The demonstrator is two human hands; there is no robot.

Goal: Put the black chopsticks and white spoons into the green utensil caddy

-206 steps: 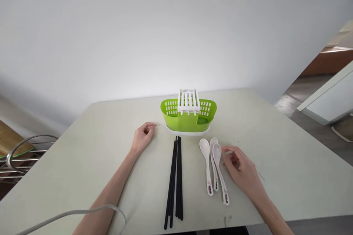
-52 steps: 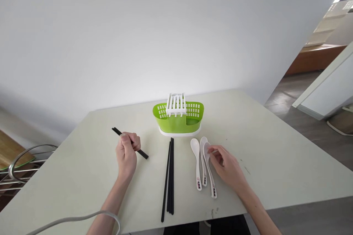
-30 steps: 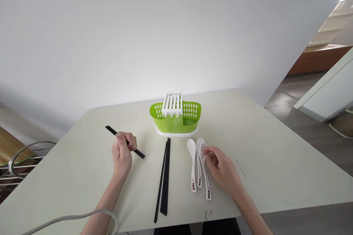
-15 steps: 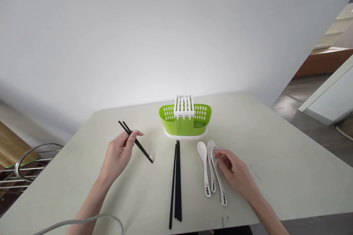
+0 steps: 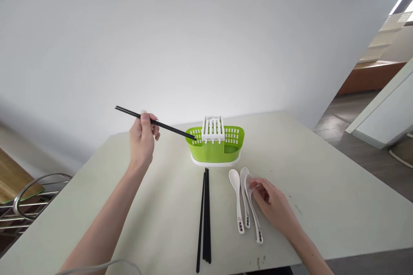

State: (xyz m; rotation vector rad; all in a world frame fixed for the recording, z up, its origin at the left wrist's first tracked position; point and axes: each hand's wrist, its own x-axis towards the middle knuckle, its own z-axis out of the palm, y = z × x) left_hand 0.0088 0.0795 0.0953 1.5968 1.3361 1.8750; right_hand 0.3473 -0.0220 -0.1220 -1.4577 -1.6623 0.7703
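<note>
We have lifted our left hand [image 5: 142, 139] off the counter [image 5: 322, 189], fingers pinched on a pair of chopsticks [image 5: 161, 125] whose tips now reach the green caddy [image 5: 217, 149] at twelve o'clock. Our right hand [image 5: 274, 206], fingers loosely curled, touches the white spoons [image 5: 243, 200] at three o'clock. Loose chopsticks [image 5: 205, 217] lie between, blocking nothing.

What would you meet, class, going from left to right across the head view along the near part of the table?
Metal wire rack → bundle of black chopsticks lying on the table → three white ceramic spoons → right hand, its fingers touching the rightmost spoon.
</note>
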